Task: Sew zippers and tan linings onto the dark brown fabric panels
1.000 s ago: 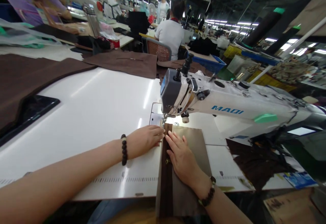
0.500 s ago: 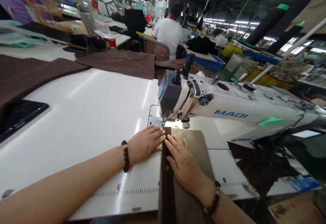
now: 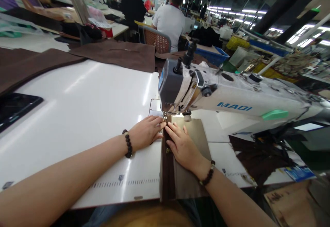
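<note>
A white MAQI sewing machine (image 3: 232, 99) stands on the white table (image 3: 85, 106). Under its needle lies a tan fabric panel (image 3: 192, 134) with a dark brown zipper strip (image 3: 166, 172) along its left edge. My left hand (image 3: 145, 132) lies flat on the table, fingers stretched out, its fingertips touching the strip's left edge just before the presser foot. My right hand (image 3: 182, 144) presses flat on the strip and the tan panel, fingers extended toward the needle. Both wrists wear dark bead bracelets.
Brown fabric pieces (image 3: 116, 53) lie at the table's far and left sides, and a dark tablet (image 3: 12, 106) at the left. Dark brown cloth (image 3: 260, 154) is heaped right of the machine. A person in white (image 3: 170, 20) sits ahead with their back turned.
Both hands have slid a little forward toward the needle with the panel and strip. The camera has tilted downward slightly.
</note>
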### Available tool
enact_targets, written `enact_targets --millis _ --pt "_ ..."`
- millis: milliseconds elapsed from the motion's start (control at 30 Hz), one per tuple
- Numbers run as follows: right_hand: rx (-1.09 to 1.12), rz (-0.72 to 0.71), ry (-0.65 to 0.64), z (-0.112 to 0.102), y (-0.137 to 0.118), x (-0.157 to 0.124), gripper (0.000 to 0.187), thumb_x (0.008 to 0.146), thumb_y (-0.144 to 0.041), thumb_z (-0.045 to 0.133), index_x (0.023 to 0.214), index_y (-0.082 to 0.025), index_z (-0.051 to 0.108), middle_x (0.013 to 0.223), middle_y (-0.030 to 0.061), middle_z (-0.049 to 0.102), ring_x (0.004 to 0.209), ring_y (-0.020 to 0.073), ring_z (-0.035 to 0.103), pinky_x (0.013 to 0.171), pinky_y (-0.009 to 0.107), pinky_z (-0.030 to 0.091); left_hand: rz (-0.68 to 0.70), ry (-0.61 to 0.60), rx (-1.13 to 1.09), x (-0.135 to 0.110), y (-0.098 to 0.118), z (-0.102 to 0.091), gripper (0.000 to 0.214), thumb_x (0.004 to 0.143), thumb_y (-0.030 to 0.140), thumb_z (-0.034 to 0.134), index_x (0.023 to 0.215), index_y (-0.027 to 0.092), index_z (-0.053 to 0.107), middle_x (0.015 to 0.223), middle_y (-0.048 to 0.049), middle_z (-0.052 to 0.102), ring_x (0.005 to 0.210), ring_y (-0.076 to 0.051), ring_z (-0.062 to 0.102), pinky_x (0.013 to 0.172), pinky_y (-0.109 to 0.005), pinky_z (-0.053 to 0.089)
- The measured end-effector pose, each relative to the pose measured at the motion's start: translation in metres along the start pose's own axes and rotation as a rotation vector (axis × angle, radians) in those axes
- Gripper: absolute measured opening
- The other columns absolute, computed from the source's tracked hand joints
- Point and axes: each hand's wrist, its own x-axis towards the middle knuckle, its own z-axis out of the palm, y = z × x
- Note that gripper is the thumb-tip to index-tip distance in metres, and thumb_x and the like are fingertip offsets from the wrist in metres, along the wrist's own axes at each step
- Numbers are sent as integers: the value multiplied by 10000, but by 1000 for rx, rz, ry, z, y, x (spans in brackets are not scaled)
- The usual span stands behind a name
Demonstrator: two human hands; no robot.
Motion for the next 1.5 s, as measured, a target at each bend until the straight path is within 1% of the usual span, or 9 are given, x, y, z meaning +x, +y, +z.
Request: enact_targets --millis 100,200,333,433,567,667,733,867,1500 --pt "11 3 -5 -1 1 -1 450 885 -192 403 1332 -155 368 1415 64 309 1324 233 219 1064 532 198 32 -60 44 -10 19 -12 265 864 260 550 1070 92 540 1077 -115 529 1001 -238 496 900 -376 430" --pt "24 -4 8 0 2 -2 423 892 -201 404 1311 -148 393 1412 63 315 1328 225 208 1067 520 190 149 -101 8 -31 55 -25 192 876 205 511 1022 92 564 990 -91 569 919 -227 526 833 -367 460" --pt "23 -15 35 1 3 -3 417 900 -204 392 1313 -151 387 1405 75 326 1321 214 226 1070 512 172 221 20 -107 -59 102 -26 251 931 144 339 983 85 577 948 -81 591 875 -204 533 809 -342 464" --pt "19 -25 44 1 3 -4 417 902 -209 396 1315 -155 383 1403 72 331 1312 206 248 1072 502 177 177 155 -149 -67 119 -17 297 946 135 284 986 79 573 942 -82 598 874 -197 528 823 -336 458" --pt "-4 -28 33 0 2 -4 436 900 -203 398 1330 -146 358 1407 74 323 1310 205 250 1068 510 189 149 250 -224 -66 124 -8 361 957 134 224 935 84 581 890 -77 609 848 -179 531 792 -299 471" --pt "-64 -59 39 -1 2 -3 431 898 -208 400 1322 -138 372 1406 83 322 1321 224 223 1066 557 135 135 277 -268 -67 126 -3 358 959 146 235 885 80 578 842 -79 609 815 -174 535 761 -286 480" --pt "-92 -91 46 -1 4 -2 430 895 -213 402 1318 -134 382 1411 90 312 1328 231 202 1071 557 117 131 275 -266 -69 128 0 356 958 148 235 879 88 577 835 -83 606 811 -171 539 769 -288 481" --pt "-72 -112 42 1 7 -1 449 899 -223 376 1337 -130 350 1425 95 282 1326 206 215 1079 504 178 103 240 -233 -74 130 6 314 950 148 267 913 112 577 841 -87 598 824 -165 543 807 -291 477" --pt "-51 -92 28 2 7 -1 459 889 -220 350 1338 -127 345 1415 109 298 1327 204 225 1066 525 207 78 347 -287 -72 131 3 391 963 152 196 889 87 574 818 -79 609 800 -155 543 798 -274 481"
